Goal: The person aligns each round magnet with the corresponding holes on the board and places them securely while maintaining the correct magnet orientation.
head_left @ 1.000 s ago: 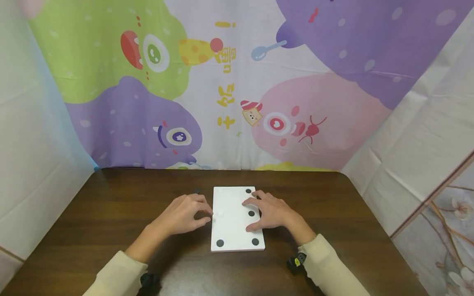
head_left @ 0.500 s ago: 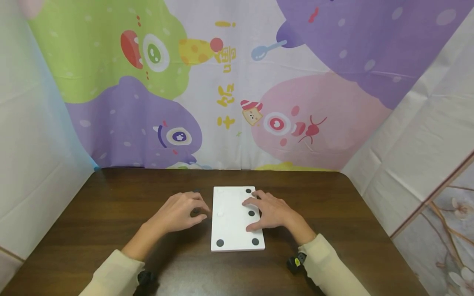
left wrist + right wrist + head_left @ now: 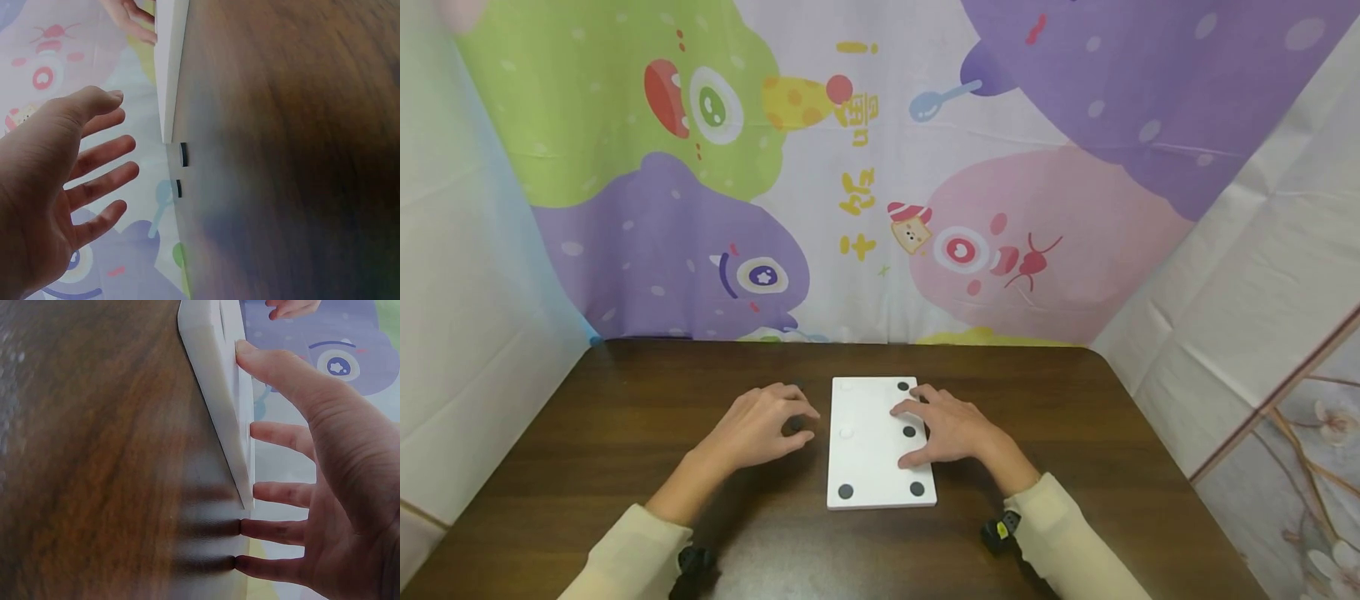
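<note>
A white rectangular board (image 3: 872,467) lies on the table, with black round discs along its right side and one black disc (image 3: 846,492) at its near left corner. Faint round marks show on its left half. My right hand (image 3: 955,429) is spread over the right edge, and in the right wrist view its thumb (image 3: 247,355) rests on the board while the outer fingertips reach the tabletop. Left of the board, my left hand (image 3: 756,429) hovers with loosely bent fingers and nothing in them. A loose black disc (image 3: 794,425) lies beneath it; another small disc (image 3: 179,188) shows farther off.
The dark wooden table (image 3: 1000,375) ends at a cartoon-printed curtain (image 3: 880,317) at the back. Pale cloth walls (image 3: 1195,350) stand at both sides. A black wrist device (image 3: 1000,533) hangs at the right cuff.
My left hand has drawn back to the left from the board's left edge, uncovering the loose black disc beneath it. My right hand has stayed in place on the board.
</note>
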### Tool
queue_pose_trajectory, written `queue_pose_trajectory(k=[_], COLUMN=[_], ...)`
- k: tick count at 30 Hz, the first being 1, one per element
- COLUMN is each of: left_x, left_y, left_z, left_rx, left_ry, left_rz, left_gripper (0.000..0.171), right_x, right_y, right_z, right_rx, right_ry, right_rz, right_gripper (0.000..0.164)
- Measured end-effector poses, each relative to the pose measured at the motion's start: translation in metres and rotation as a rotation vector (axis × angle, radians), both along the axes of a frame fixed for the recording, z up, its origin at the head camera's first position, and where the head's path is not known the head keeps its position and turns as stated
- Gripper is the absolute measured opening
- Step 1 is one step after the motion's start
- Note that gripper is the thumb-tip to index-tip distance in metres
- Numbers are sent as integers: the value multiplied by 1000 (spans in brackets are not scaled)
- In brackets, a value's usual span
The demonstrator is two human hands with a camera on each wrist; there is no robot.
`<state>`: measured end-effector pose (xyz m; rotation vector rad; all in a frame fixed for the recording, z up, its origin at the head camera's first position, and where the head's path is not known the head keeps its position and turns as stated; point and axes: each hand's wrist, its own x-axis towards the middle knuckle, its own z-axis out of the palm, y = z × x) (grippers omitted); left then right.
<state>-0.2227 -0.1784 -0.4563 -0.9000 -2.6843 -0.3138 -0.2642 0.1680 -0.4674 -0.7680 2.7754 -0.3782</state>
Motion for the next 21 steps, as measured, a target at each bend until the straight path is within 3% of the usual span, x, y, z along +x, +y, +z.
queue_pose_trajectory(k=[10,21], left_x=[-3,-5], left_y=[-1,-2], left_z=[-4,-7], left_rx=[-54,-88], left_ry=[21,-31], left_rz=[61,124], left_gripper=[28,38], right_x=[-1,-1], right_y=[0,1], right_z=[0,-1], right_rx=[-1,-1], right_ry=[4,1], right_rz=[1,4], right_gripper=[80,80])
